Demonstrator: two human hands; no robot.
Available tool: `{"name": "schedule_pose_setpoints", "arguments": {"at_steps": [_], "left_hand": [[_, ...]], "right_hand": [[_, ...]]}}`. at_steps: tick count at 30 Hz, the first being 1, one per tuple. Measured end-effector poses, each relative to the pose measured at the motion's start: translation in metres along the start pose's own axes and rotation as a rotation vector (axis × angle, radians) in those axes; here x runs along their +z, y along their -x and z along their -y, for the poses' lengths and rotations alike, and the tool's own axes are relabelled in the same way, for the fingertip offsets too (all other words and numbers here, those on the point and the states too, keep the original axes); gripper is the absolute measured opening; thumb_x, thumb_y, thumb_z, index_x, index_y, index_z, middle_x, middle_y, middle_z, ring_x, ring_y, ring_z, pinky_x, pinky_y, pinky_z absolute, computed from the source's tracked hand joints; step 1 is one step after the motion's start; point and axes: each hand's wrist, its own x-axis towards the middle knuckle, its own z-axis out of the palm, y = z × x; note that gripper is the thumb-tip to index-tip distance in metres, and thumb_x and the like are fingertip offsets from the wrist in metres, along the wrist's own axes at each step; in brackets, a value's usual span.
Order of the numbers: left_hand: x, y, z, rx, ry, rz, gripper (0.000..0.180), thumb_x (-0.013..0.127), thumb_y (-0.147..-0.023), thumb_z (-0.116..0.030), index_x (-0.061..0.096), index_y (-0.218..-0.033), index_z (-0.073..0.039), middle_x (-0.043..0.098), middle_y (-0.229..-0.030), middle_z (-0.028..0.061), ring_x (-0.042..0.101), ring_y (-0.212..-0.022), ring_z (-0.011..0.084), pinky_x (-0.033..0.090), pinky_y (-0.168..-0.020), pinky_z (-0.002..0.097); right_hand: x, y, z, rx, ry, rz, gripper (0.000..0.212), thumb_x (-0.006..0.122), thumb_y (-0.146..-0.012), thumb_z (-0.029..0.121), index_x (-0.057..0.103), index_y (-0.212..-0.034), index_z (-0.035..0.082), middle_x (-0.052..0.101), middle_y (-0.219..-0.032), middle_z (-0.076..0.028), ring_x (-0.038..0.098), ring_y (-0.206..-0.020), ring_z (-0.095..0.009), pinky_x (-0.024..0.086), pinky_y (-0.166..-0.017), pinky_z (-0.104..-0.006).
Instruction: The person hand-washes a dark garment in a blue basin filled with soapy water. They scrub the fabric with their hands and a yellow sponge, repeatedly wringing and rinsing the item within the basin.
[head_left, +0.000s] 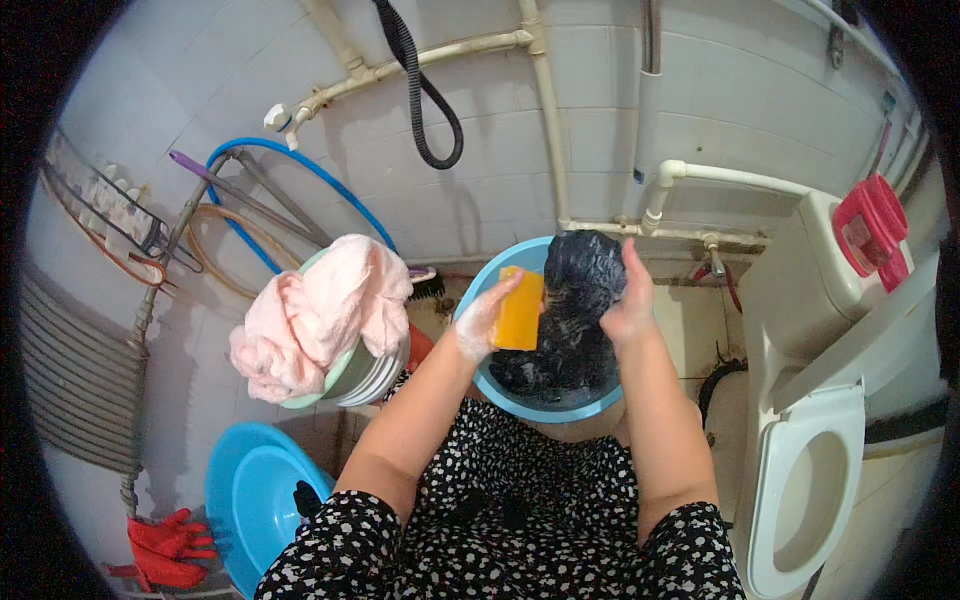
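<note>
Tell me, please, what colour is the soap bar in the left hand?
The soap bar is orange-yellow, seen best in the head view, pressed against the dark cloth.

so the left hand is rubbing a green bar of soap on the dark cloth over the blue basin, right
Not quite: the bar of soap is orange-yellow, not green. The head view shows the left hand pressing it against the dark cloth, which the right hand holds up over the blue basin.

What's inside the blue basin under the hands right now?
Inside the blue basin sits a dark wet garment, lifted by the right hand; the left hand presses a yellow soap bar on it. The basin's bottom is covered.
</note>
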Motion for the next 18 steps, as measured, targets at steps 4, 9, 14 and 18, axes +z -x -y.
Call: {"name": "schedule_pose_setpoints", "arguments": {"at_steps": [4, 9, 14, 18], "left_hand": [[0.015, 0.005, 0.011, 0.007, -0.027, -0.043, 0.027, 0.063, -0.087, -0.033, 0.056, -0.101, -0.010, 0.061, -0.087, 0.0050, 0.062, -0.078, 0.0211, 0.052, -0.067, 0.0359], [0.018, 0.018, 0.013, -0.161, -0.249, 0.055, 0.023, 0.067, -0.082, -0.025, 0.056, -0.097, -0.011, 0.061, -0.086, 0.0041, 0.062, -0.076, 0.0195, 0.051, -0.065, 0.0349], [-0.009, 0.019, 0.015, -0.211, -0.262, 0.133, 0.034, 0.069, -0.076, -0.016, 0.054, -0.106, -0.008, 0.060, -0.094, 0.0021, 0.060, -0.087, 0.0175, 0.049, -0.075, 0.0341], [-0.008, 0.026, 0.010, -0.251, -0.546, 0.287, 0.050, 0.071, -0.072, -0.017, 0.046, -0.115, -0.013, 0.054, -0.104, 0.0008, 0.056, -0.092, 0.0155, 0.047, -0.077, 0.0312]], "right_hand": [[-0.008, -0.004, -0.011, 0.034, -0.025, 0.041, 0.058, 0.040, -0.093, 0.053, 0.059, -0.112, 0.002, 0.063, -0.111, -0.014, 0.061, -0.100, -0.031, 0.048, -0.089, -0.0451], [-0.039, -0.023, -0.016, 0.030, 0.904, -0.453, 0.062, 0.047, -0.089, 0.056, 0.062, -0.108, -0.001, 0.067, -0.102, -0.016, 0.065, -0.091, -0.030, 0.049, -0.081, -0.0416], [-0.044, -0.005, -0.004, 0.265, 2.286, -0.471, 0.065, 0.055, -0.083, 0.057, 0.061, -0.105, -0.004, 0.064, -0.094, -0.027, 0.062, -0.092, -0.039, 0.049, -0.078, -0.0411], [-0.046, 0.003, 0.001, 0.217, 1.580, -0.488, 0.073, 0.061, -0.075, 0.064, 0.061, -0.108, 0.000, 0.067, -0.093, -0.017, 0.064, -0.091, -0.030, 0.050, -0.077, -0.0424]]}}
